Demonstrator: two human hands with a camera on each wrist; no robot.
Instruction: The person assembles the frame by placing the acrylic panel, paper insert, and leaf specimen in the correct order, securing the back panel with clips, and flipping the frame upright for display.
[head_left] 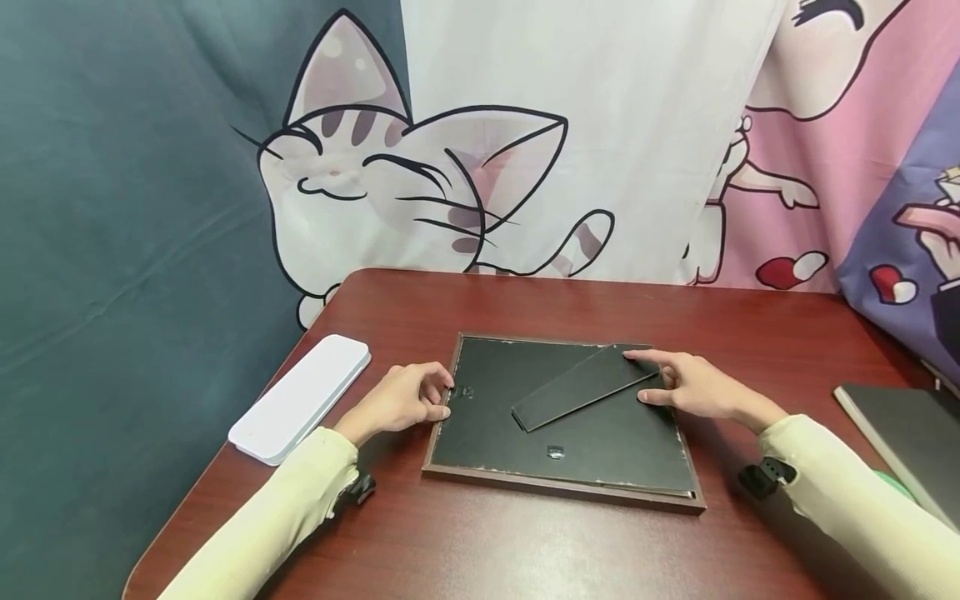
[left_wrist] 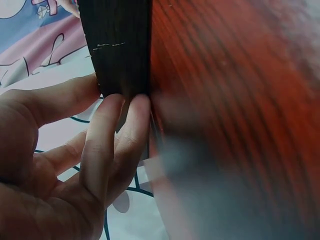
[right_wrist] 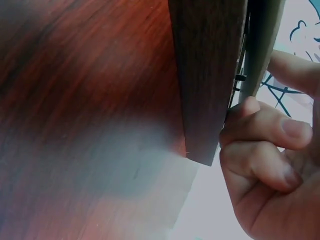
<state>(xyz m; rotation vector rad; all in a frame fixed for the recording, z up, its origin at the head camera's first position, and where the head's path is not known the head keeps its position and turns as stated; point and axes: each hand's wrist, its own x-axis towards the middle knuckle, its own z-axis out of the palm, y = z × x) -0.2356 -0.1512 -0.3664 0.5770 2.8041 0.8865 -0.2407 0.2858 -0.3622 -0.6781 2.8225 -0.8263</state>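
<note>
A picture frame (head_left: pixel 566 487) with a thin brown rim lies face down, its black backing board (head_left: pixel 480 450) upward. A black stand leg (head_left: pixel 577 387) runs slantwise across the back. My left hand (head_left: pixel 401 398) grips the frame's left side, fingertips against the outer edge in the left wrist view. Over at the right side, my right hand (head_left: pixel 686 385) has index finger and thumb on top near the stand's wide end. In the right wrist view its other fingers curl at the pale edge of the board (right_wrist: pixel 265 45), which stands off the rim (right_wrist: pixel 207 75).
To the left lies a white oblong case (head_left: pixel 300 400) by the edge of the reddish-brown table (head_left: pixel 480 550). A dark-covered book (head_left: pixel 915 433) lies at the right, a bit of green beside it. Cartoon-printed curtains (head_left: pixel 510 125) hang behind the table.
</note>
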